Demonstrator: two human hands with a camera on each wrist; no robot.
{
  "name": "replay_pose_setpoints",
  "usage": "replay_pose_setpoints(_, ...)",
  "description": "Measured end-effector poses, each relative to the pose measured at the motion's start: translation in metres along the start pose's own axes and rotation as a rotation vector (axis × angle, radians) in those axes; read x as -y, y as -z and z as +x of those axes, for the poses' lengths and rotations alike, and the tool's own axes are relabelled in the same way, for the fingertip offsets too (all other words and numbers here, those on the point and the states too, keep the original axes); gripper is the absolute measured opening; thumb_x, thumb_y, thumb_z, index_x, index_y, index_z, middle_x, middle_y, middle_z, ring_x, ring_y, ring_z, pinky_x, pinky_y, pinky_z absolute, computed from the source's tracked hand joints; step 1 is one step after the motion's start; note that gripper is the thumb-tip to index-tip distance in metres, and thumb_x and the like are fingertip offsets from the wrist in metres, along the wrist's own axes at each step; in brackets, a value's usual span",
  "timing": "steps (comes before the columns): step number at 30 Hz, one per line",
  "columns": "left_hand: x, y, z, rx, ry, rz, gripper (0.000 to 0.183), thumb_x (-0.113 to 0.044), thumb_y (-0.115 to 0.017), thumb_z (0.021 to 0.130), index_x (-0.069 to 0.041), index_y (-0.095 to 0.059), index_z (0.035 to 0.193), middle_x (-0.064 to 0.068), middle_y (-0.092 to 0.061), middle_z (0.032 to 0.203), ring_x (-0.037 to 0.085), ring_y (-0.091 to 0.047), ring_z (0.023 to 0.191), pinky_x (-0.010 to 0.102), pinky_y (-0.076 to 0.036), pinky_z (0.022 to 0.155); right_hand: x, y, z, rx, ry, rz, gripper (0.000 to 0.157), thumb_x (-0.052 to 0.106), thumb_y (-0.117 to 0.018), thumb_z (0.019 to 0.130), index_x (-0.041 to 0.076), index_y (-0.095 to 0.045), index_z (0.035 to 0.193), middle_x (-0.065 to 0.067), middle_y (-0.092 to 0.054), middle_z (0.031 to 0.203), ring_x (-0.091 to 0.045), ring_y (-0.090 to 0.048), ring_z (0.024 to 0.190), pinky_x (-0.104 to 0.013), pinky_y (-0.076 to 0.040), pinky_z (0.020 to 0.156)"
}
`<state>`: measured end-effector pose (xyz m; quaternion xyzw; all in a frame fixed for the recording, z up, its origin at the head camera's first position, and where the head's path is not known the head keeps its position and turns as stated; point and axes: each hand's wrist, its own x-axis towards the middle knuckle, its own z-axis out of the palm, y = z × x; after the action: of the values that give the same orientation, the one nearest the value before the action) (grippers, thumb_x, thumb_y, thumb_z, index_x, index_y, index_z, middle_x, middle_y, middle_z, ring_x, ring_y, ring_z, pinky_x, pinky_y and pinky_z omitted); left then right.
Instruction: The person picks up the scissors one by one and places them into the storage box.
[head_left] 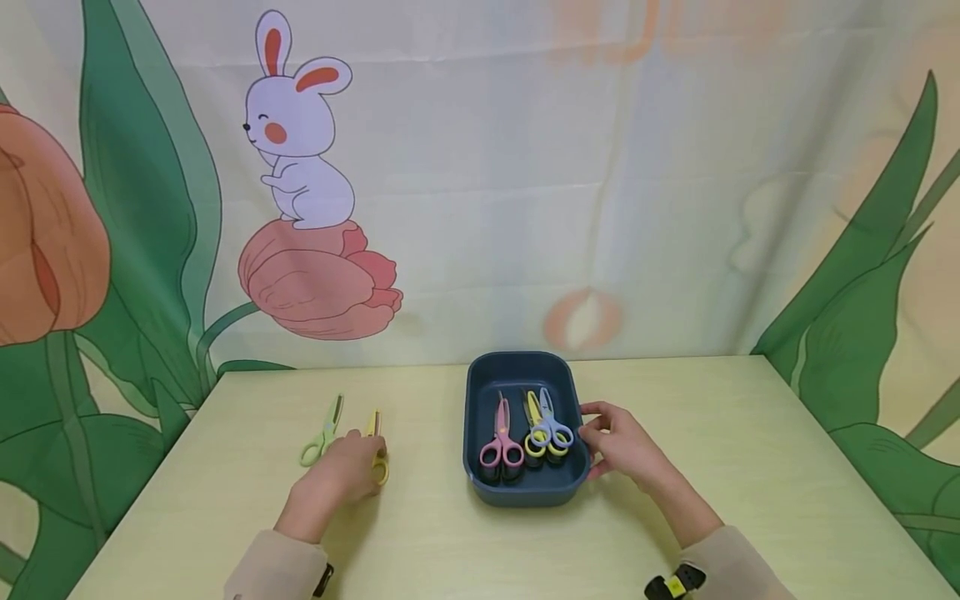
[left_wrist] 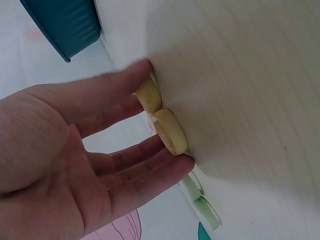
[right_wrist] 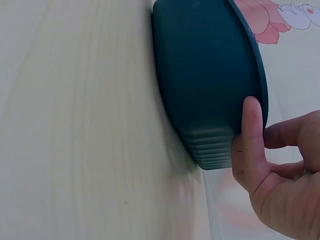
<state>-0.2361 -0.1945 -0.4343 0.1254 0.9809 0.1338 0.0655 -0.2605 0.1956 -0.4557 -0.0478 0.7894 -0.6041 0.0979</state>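
Observation:
My left hand (head_left: 347, 468) reaches down over yellow scissors (head_left: 381, 471) on the table. In the left wrist view its thumb and fingers close round the yellow finger loops from opposite sides. Green scissors (head_left: 322, 437) lie just to the left of that hand. At the right side of a dark blue bin (head_left: 522, 497), my right hand (head_left: 621, 443) holds the rim. The right wrist view shows one digit along the bin's outer wall, with others at the rim. Inside the bin lie pink scissors (head_left: 502, 433), yellow-handled scissors (head_left: 534, 450) and light blue scissors (head_left: 551, 432).
The pale wooden table (head_left: 420, 550) runs back to a hanging cloth (head_left: 480, 208) printed with a rabbit, tulips and leaves. Dark shapes show under the scissor handles in the bin. Straps with dark devices (head_left: 675, 582) sit at the wrists.

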Motion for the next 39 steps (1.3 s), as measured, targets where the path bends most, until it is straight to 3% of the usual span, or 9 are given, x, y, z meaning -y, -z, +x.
replay_pose_setpoints(6,0.003,-0.004,0.002,0.004,0.001,-0.003,0.032,-0.008,-0.086,0.082,-0.002,-0.067,0.108,0.016,-0.056,0.098,0.030,-0.055,0.086,0.047,-0.051,0.076,0.001,0.000,0.000,-0.003,0.000,0.007,0.046,0.001,-0.053,0.101,-0.012,-0.043,0.144,-0.020,-0.056,0.100,-0.023,-0.064,0.072,-0.038,-0.060,0.053)
replay_pose_setpoints(13,0.004,-0.009,0.006,-0.002,0.010,0.028,0.016,-0.004,-0.069,0.087,-0.003,-0.065,0.103,0.019,-0.055,0.097,0.036,-0.055,0.088,0.049,-0.050,0.074,0.001,0.001,-0.001,-0.003,0.001,0.007,0.045,0.001,-0.053,0.101,-0.012,-0.043,0.144,-0.020,-0.056,0.100,-0.024,-0.064,0.072,-0.038,-0.060,0.053)
replay_pose_setpoints(20,0.005,-0.011,0.007,0.001,0.037,0.039,0.025,-0.009,-0.074,0.078,-0.004,-0.060,0.098,0.019,-0.053,0.095,0.036,-0.054,0.087,0.051,-0.049,0.074,0.000,0.000,-0.002,0.002,0.002,0.009,0.045,0.001,-0.053,0.101,-0.012,-0.043,0.143,-0.020,-0.057,0.100,-0.023,-0.064,0.072,-0.038,-0.060,0.053)
replay_pose_setpoints(30,0.007,-0.013,0.011,-0.011,0.065,0.040,0.040,-0.019,-0.074,0.080,0.000,-0.058,0.110,0.026,-0.052,0.106,0.043,-0.054,0.099,0.057,-0.050,0.084,0.001,0.001,0.000,0.002,-0.003,0.008,0.045,0.000,-0.052,0.101,-0.012,-0.043,0.144,-0.021,-0.056,0.101,-0.024,-0.064,0.072,-0.039,-0.060,0.053)
replay_pose_setpoints(39,0.003,-0.013,0.011,-0.042,0.050,0.055,0.043,-0.020,-0.073,0.079,0.004,-0.057,0.111,0.025,-0.049,0.103,0.040,-0.051,0.093,0.054,-0.051,0.080,0.000,0.001,-0.001,0.003,-0.002,0.013,0.045,0.000,-0.052,0.102,-0.012,-0.043,0.144,-0.021,-0.056,0.101,-0.025,-0.064,0.073,-0.039,-0.060,0.053)
